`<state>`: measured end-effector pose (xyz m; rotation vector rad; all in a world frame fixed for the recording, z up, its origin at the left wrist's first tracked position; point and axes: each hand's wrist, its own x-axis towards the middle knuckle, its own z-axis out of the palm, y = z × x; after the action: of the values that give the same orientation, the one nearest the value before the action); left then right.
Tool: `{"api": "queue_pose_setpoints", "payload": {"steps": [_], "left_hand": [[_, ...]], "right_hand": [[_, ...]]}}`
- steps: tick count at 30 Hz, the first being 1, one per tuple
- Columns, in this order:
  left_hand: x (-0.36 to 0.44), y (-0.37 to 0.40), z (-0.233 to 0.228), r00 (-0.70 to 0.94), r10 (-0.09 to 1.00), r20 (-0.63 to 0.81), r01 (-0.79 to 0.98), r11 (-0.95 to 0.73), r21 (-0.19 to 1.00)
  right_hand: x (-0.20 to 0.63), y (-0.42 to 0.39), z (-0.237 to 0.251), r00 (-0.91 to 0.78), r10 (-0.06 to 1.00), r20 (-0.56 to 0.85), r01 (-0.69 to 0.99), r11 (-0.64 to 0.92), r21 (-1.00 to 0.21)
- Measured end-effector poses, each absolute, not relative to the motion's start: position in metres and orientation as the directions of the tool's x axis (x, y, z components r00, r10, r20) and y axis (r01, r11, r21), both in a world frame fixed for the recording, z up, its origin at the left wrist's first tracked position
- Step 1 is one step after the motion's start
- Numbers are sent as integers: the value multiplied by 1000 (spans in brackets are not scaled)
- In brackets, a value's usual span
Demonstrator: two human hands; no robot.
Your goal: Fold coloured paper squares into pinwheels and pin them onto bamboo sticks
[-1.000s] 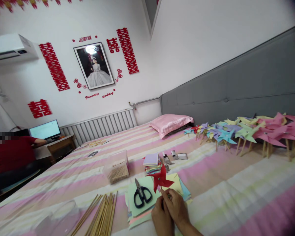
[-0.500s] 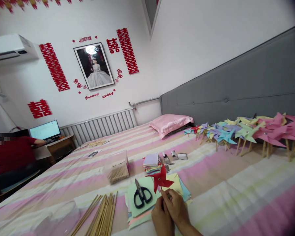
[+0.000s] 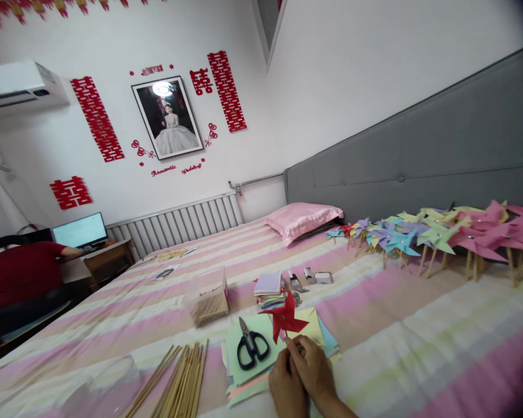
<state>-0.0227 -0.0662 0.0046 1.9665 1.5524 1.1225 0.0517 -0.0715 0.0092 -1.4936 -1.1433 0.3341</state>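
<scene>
Hands: the left hand (image 3: 286, 388) and right hand (image 3: 312, 371) were pressed together at the bottom edge, fingers curled shut around the stick of a red pinwheel (image 3: 284, 316).
Red pinwheel: stood upright just above the hands, over a fan of coloured paper sheets (image 3: 261, 354).
Bed: a striped pink, white and green sheet (image 3: 418, 337) carried everything.
Left of the hands: black scissors (image 3: 250, 346) lay on the sheets; farther left lay a bundle of wooden sticks (image 3: 178, 383).
Beyond the hands: a stack of small paper squares (image 3: 269, 288) and a box of short sticks (image 3: 209, 299).
Right of the hands: a row of finished pinwheels (image 3: 440, 235) leaned on the grey headboard (image 3: 418, 151).
Room: a pink pillow (image 3: 303, 217), a radiator (image 3: 183, 223), a framed portrait (image 3: 168, 117) amid red wall cutouts; far left, a person in red (image 3: 24, 273) sat at a monitor (image 3: 79, 229).
</scene>
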Motion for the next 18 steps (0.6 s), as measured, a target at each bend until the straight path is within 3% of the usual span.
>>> {"api": "queue_pose_setpoints", "payload": {"steps": [18], "left_hand": [[-22, -67, 5, 54, 934, 352, 624, -307, 719]], "right_hand": [[52, -72, 9, 477, 789, 387, 452, 157, -878]]}}
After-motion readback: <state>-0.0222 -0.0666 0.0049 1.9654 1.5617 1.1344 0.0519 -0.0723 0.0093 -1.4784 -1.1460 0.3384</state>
